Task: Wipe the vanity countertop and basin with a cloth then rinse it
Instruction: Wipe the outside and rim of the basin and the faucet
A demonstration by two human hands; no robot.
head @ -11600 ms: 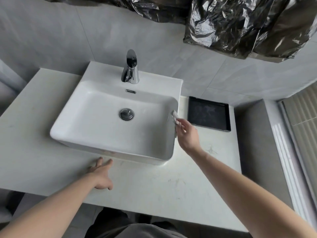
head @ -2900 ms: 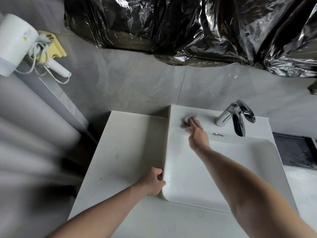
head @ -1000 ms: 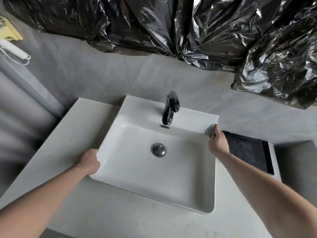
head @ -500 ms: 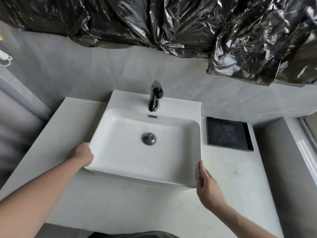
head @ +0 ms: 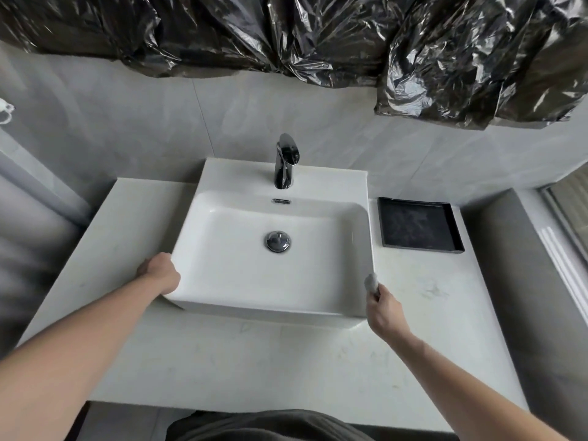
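Note:
A white rectangular basin stands on the pale vanity countertop, with a chrome tap at its back and a chrome drain plug in the bowl. My right hand is closed around a small grey cloth, which is pressed against the outside of the basin's right wall near the front corner. My left hand grips the basin's front left corner, fingers curled over the rim. No water runs from the tap.
A black square tray sits on the counter to the right of the basin. Crumpled black plastic sheeting hangs over the grey tiled wall. A grey ledge and window frame lie at the far right.
My right hand has brought the cloth from the basin's back right rim down its right side to the front right corner. My left hand stays on the front left corner.

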